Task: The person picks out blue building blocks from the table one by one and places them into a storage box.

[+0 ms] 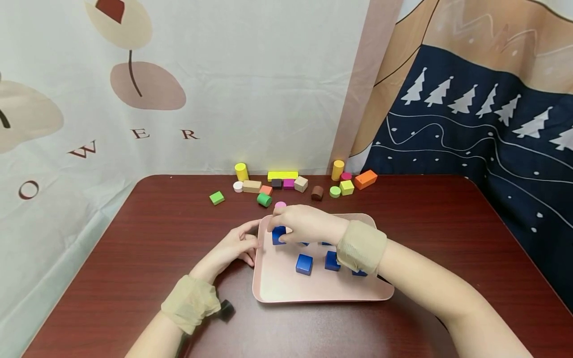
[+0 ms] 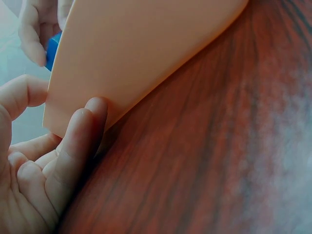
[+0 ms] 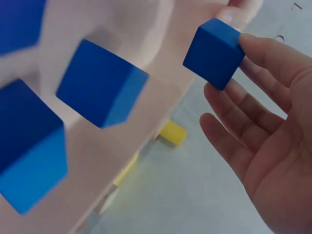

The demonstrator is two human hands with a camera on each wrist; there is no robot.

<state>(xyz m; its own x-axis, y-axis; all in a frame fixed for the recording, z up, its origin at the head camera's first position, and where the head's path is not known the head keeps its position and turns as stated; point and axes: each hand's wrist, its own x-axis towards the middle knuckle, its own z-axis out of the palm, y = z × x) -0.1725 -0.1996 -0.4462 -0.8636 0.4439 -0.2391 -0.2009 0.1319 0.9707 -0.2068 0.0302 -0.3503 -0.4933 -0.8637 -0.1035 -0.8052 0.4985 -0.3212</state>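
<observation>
Over the far left part of a pink tray (image 1: 279, 288), my right hand (image 1: 309, 223) pinches a blue cube (image 3: 213, 53) between thumb and fingers. Several more blue cubes, one in front (image 1: 304, 264) and another to its right (image 1: 332, 261), sit in the tray; my right hand and wrist partly cover some. My left hand (image 1: 233, 247) holds the tray's left side. In the left wrist view, one bent finger meets the rim and other fingertips (image 2: 97, 109) press the outer wall.
Behind the tray lie several coloured blocks: a yellow cylinder (image 1: 241, 172), a long yellow bar (image 1: 283, 175), a green cylinder (image 1: 264, 200), an orange block (image 1: 365, 179) and a green block (image 1: 217, 198) at left. Curtains hang beyond the dark red table (image 1: 134, 258).
</observation>
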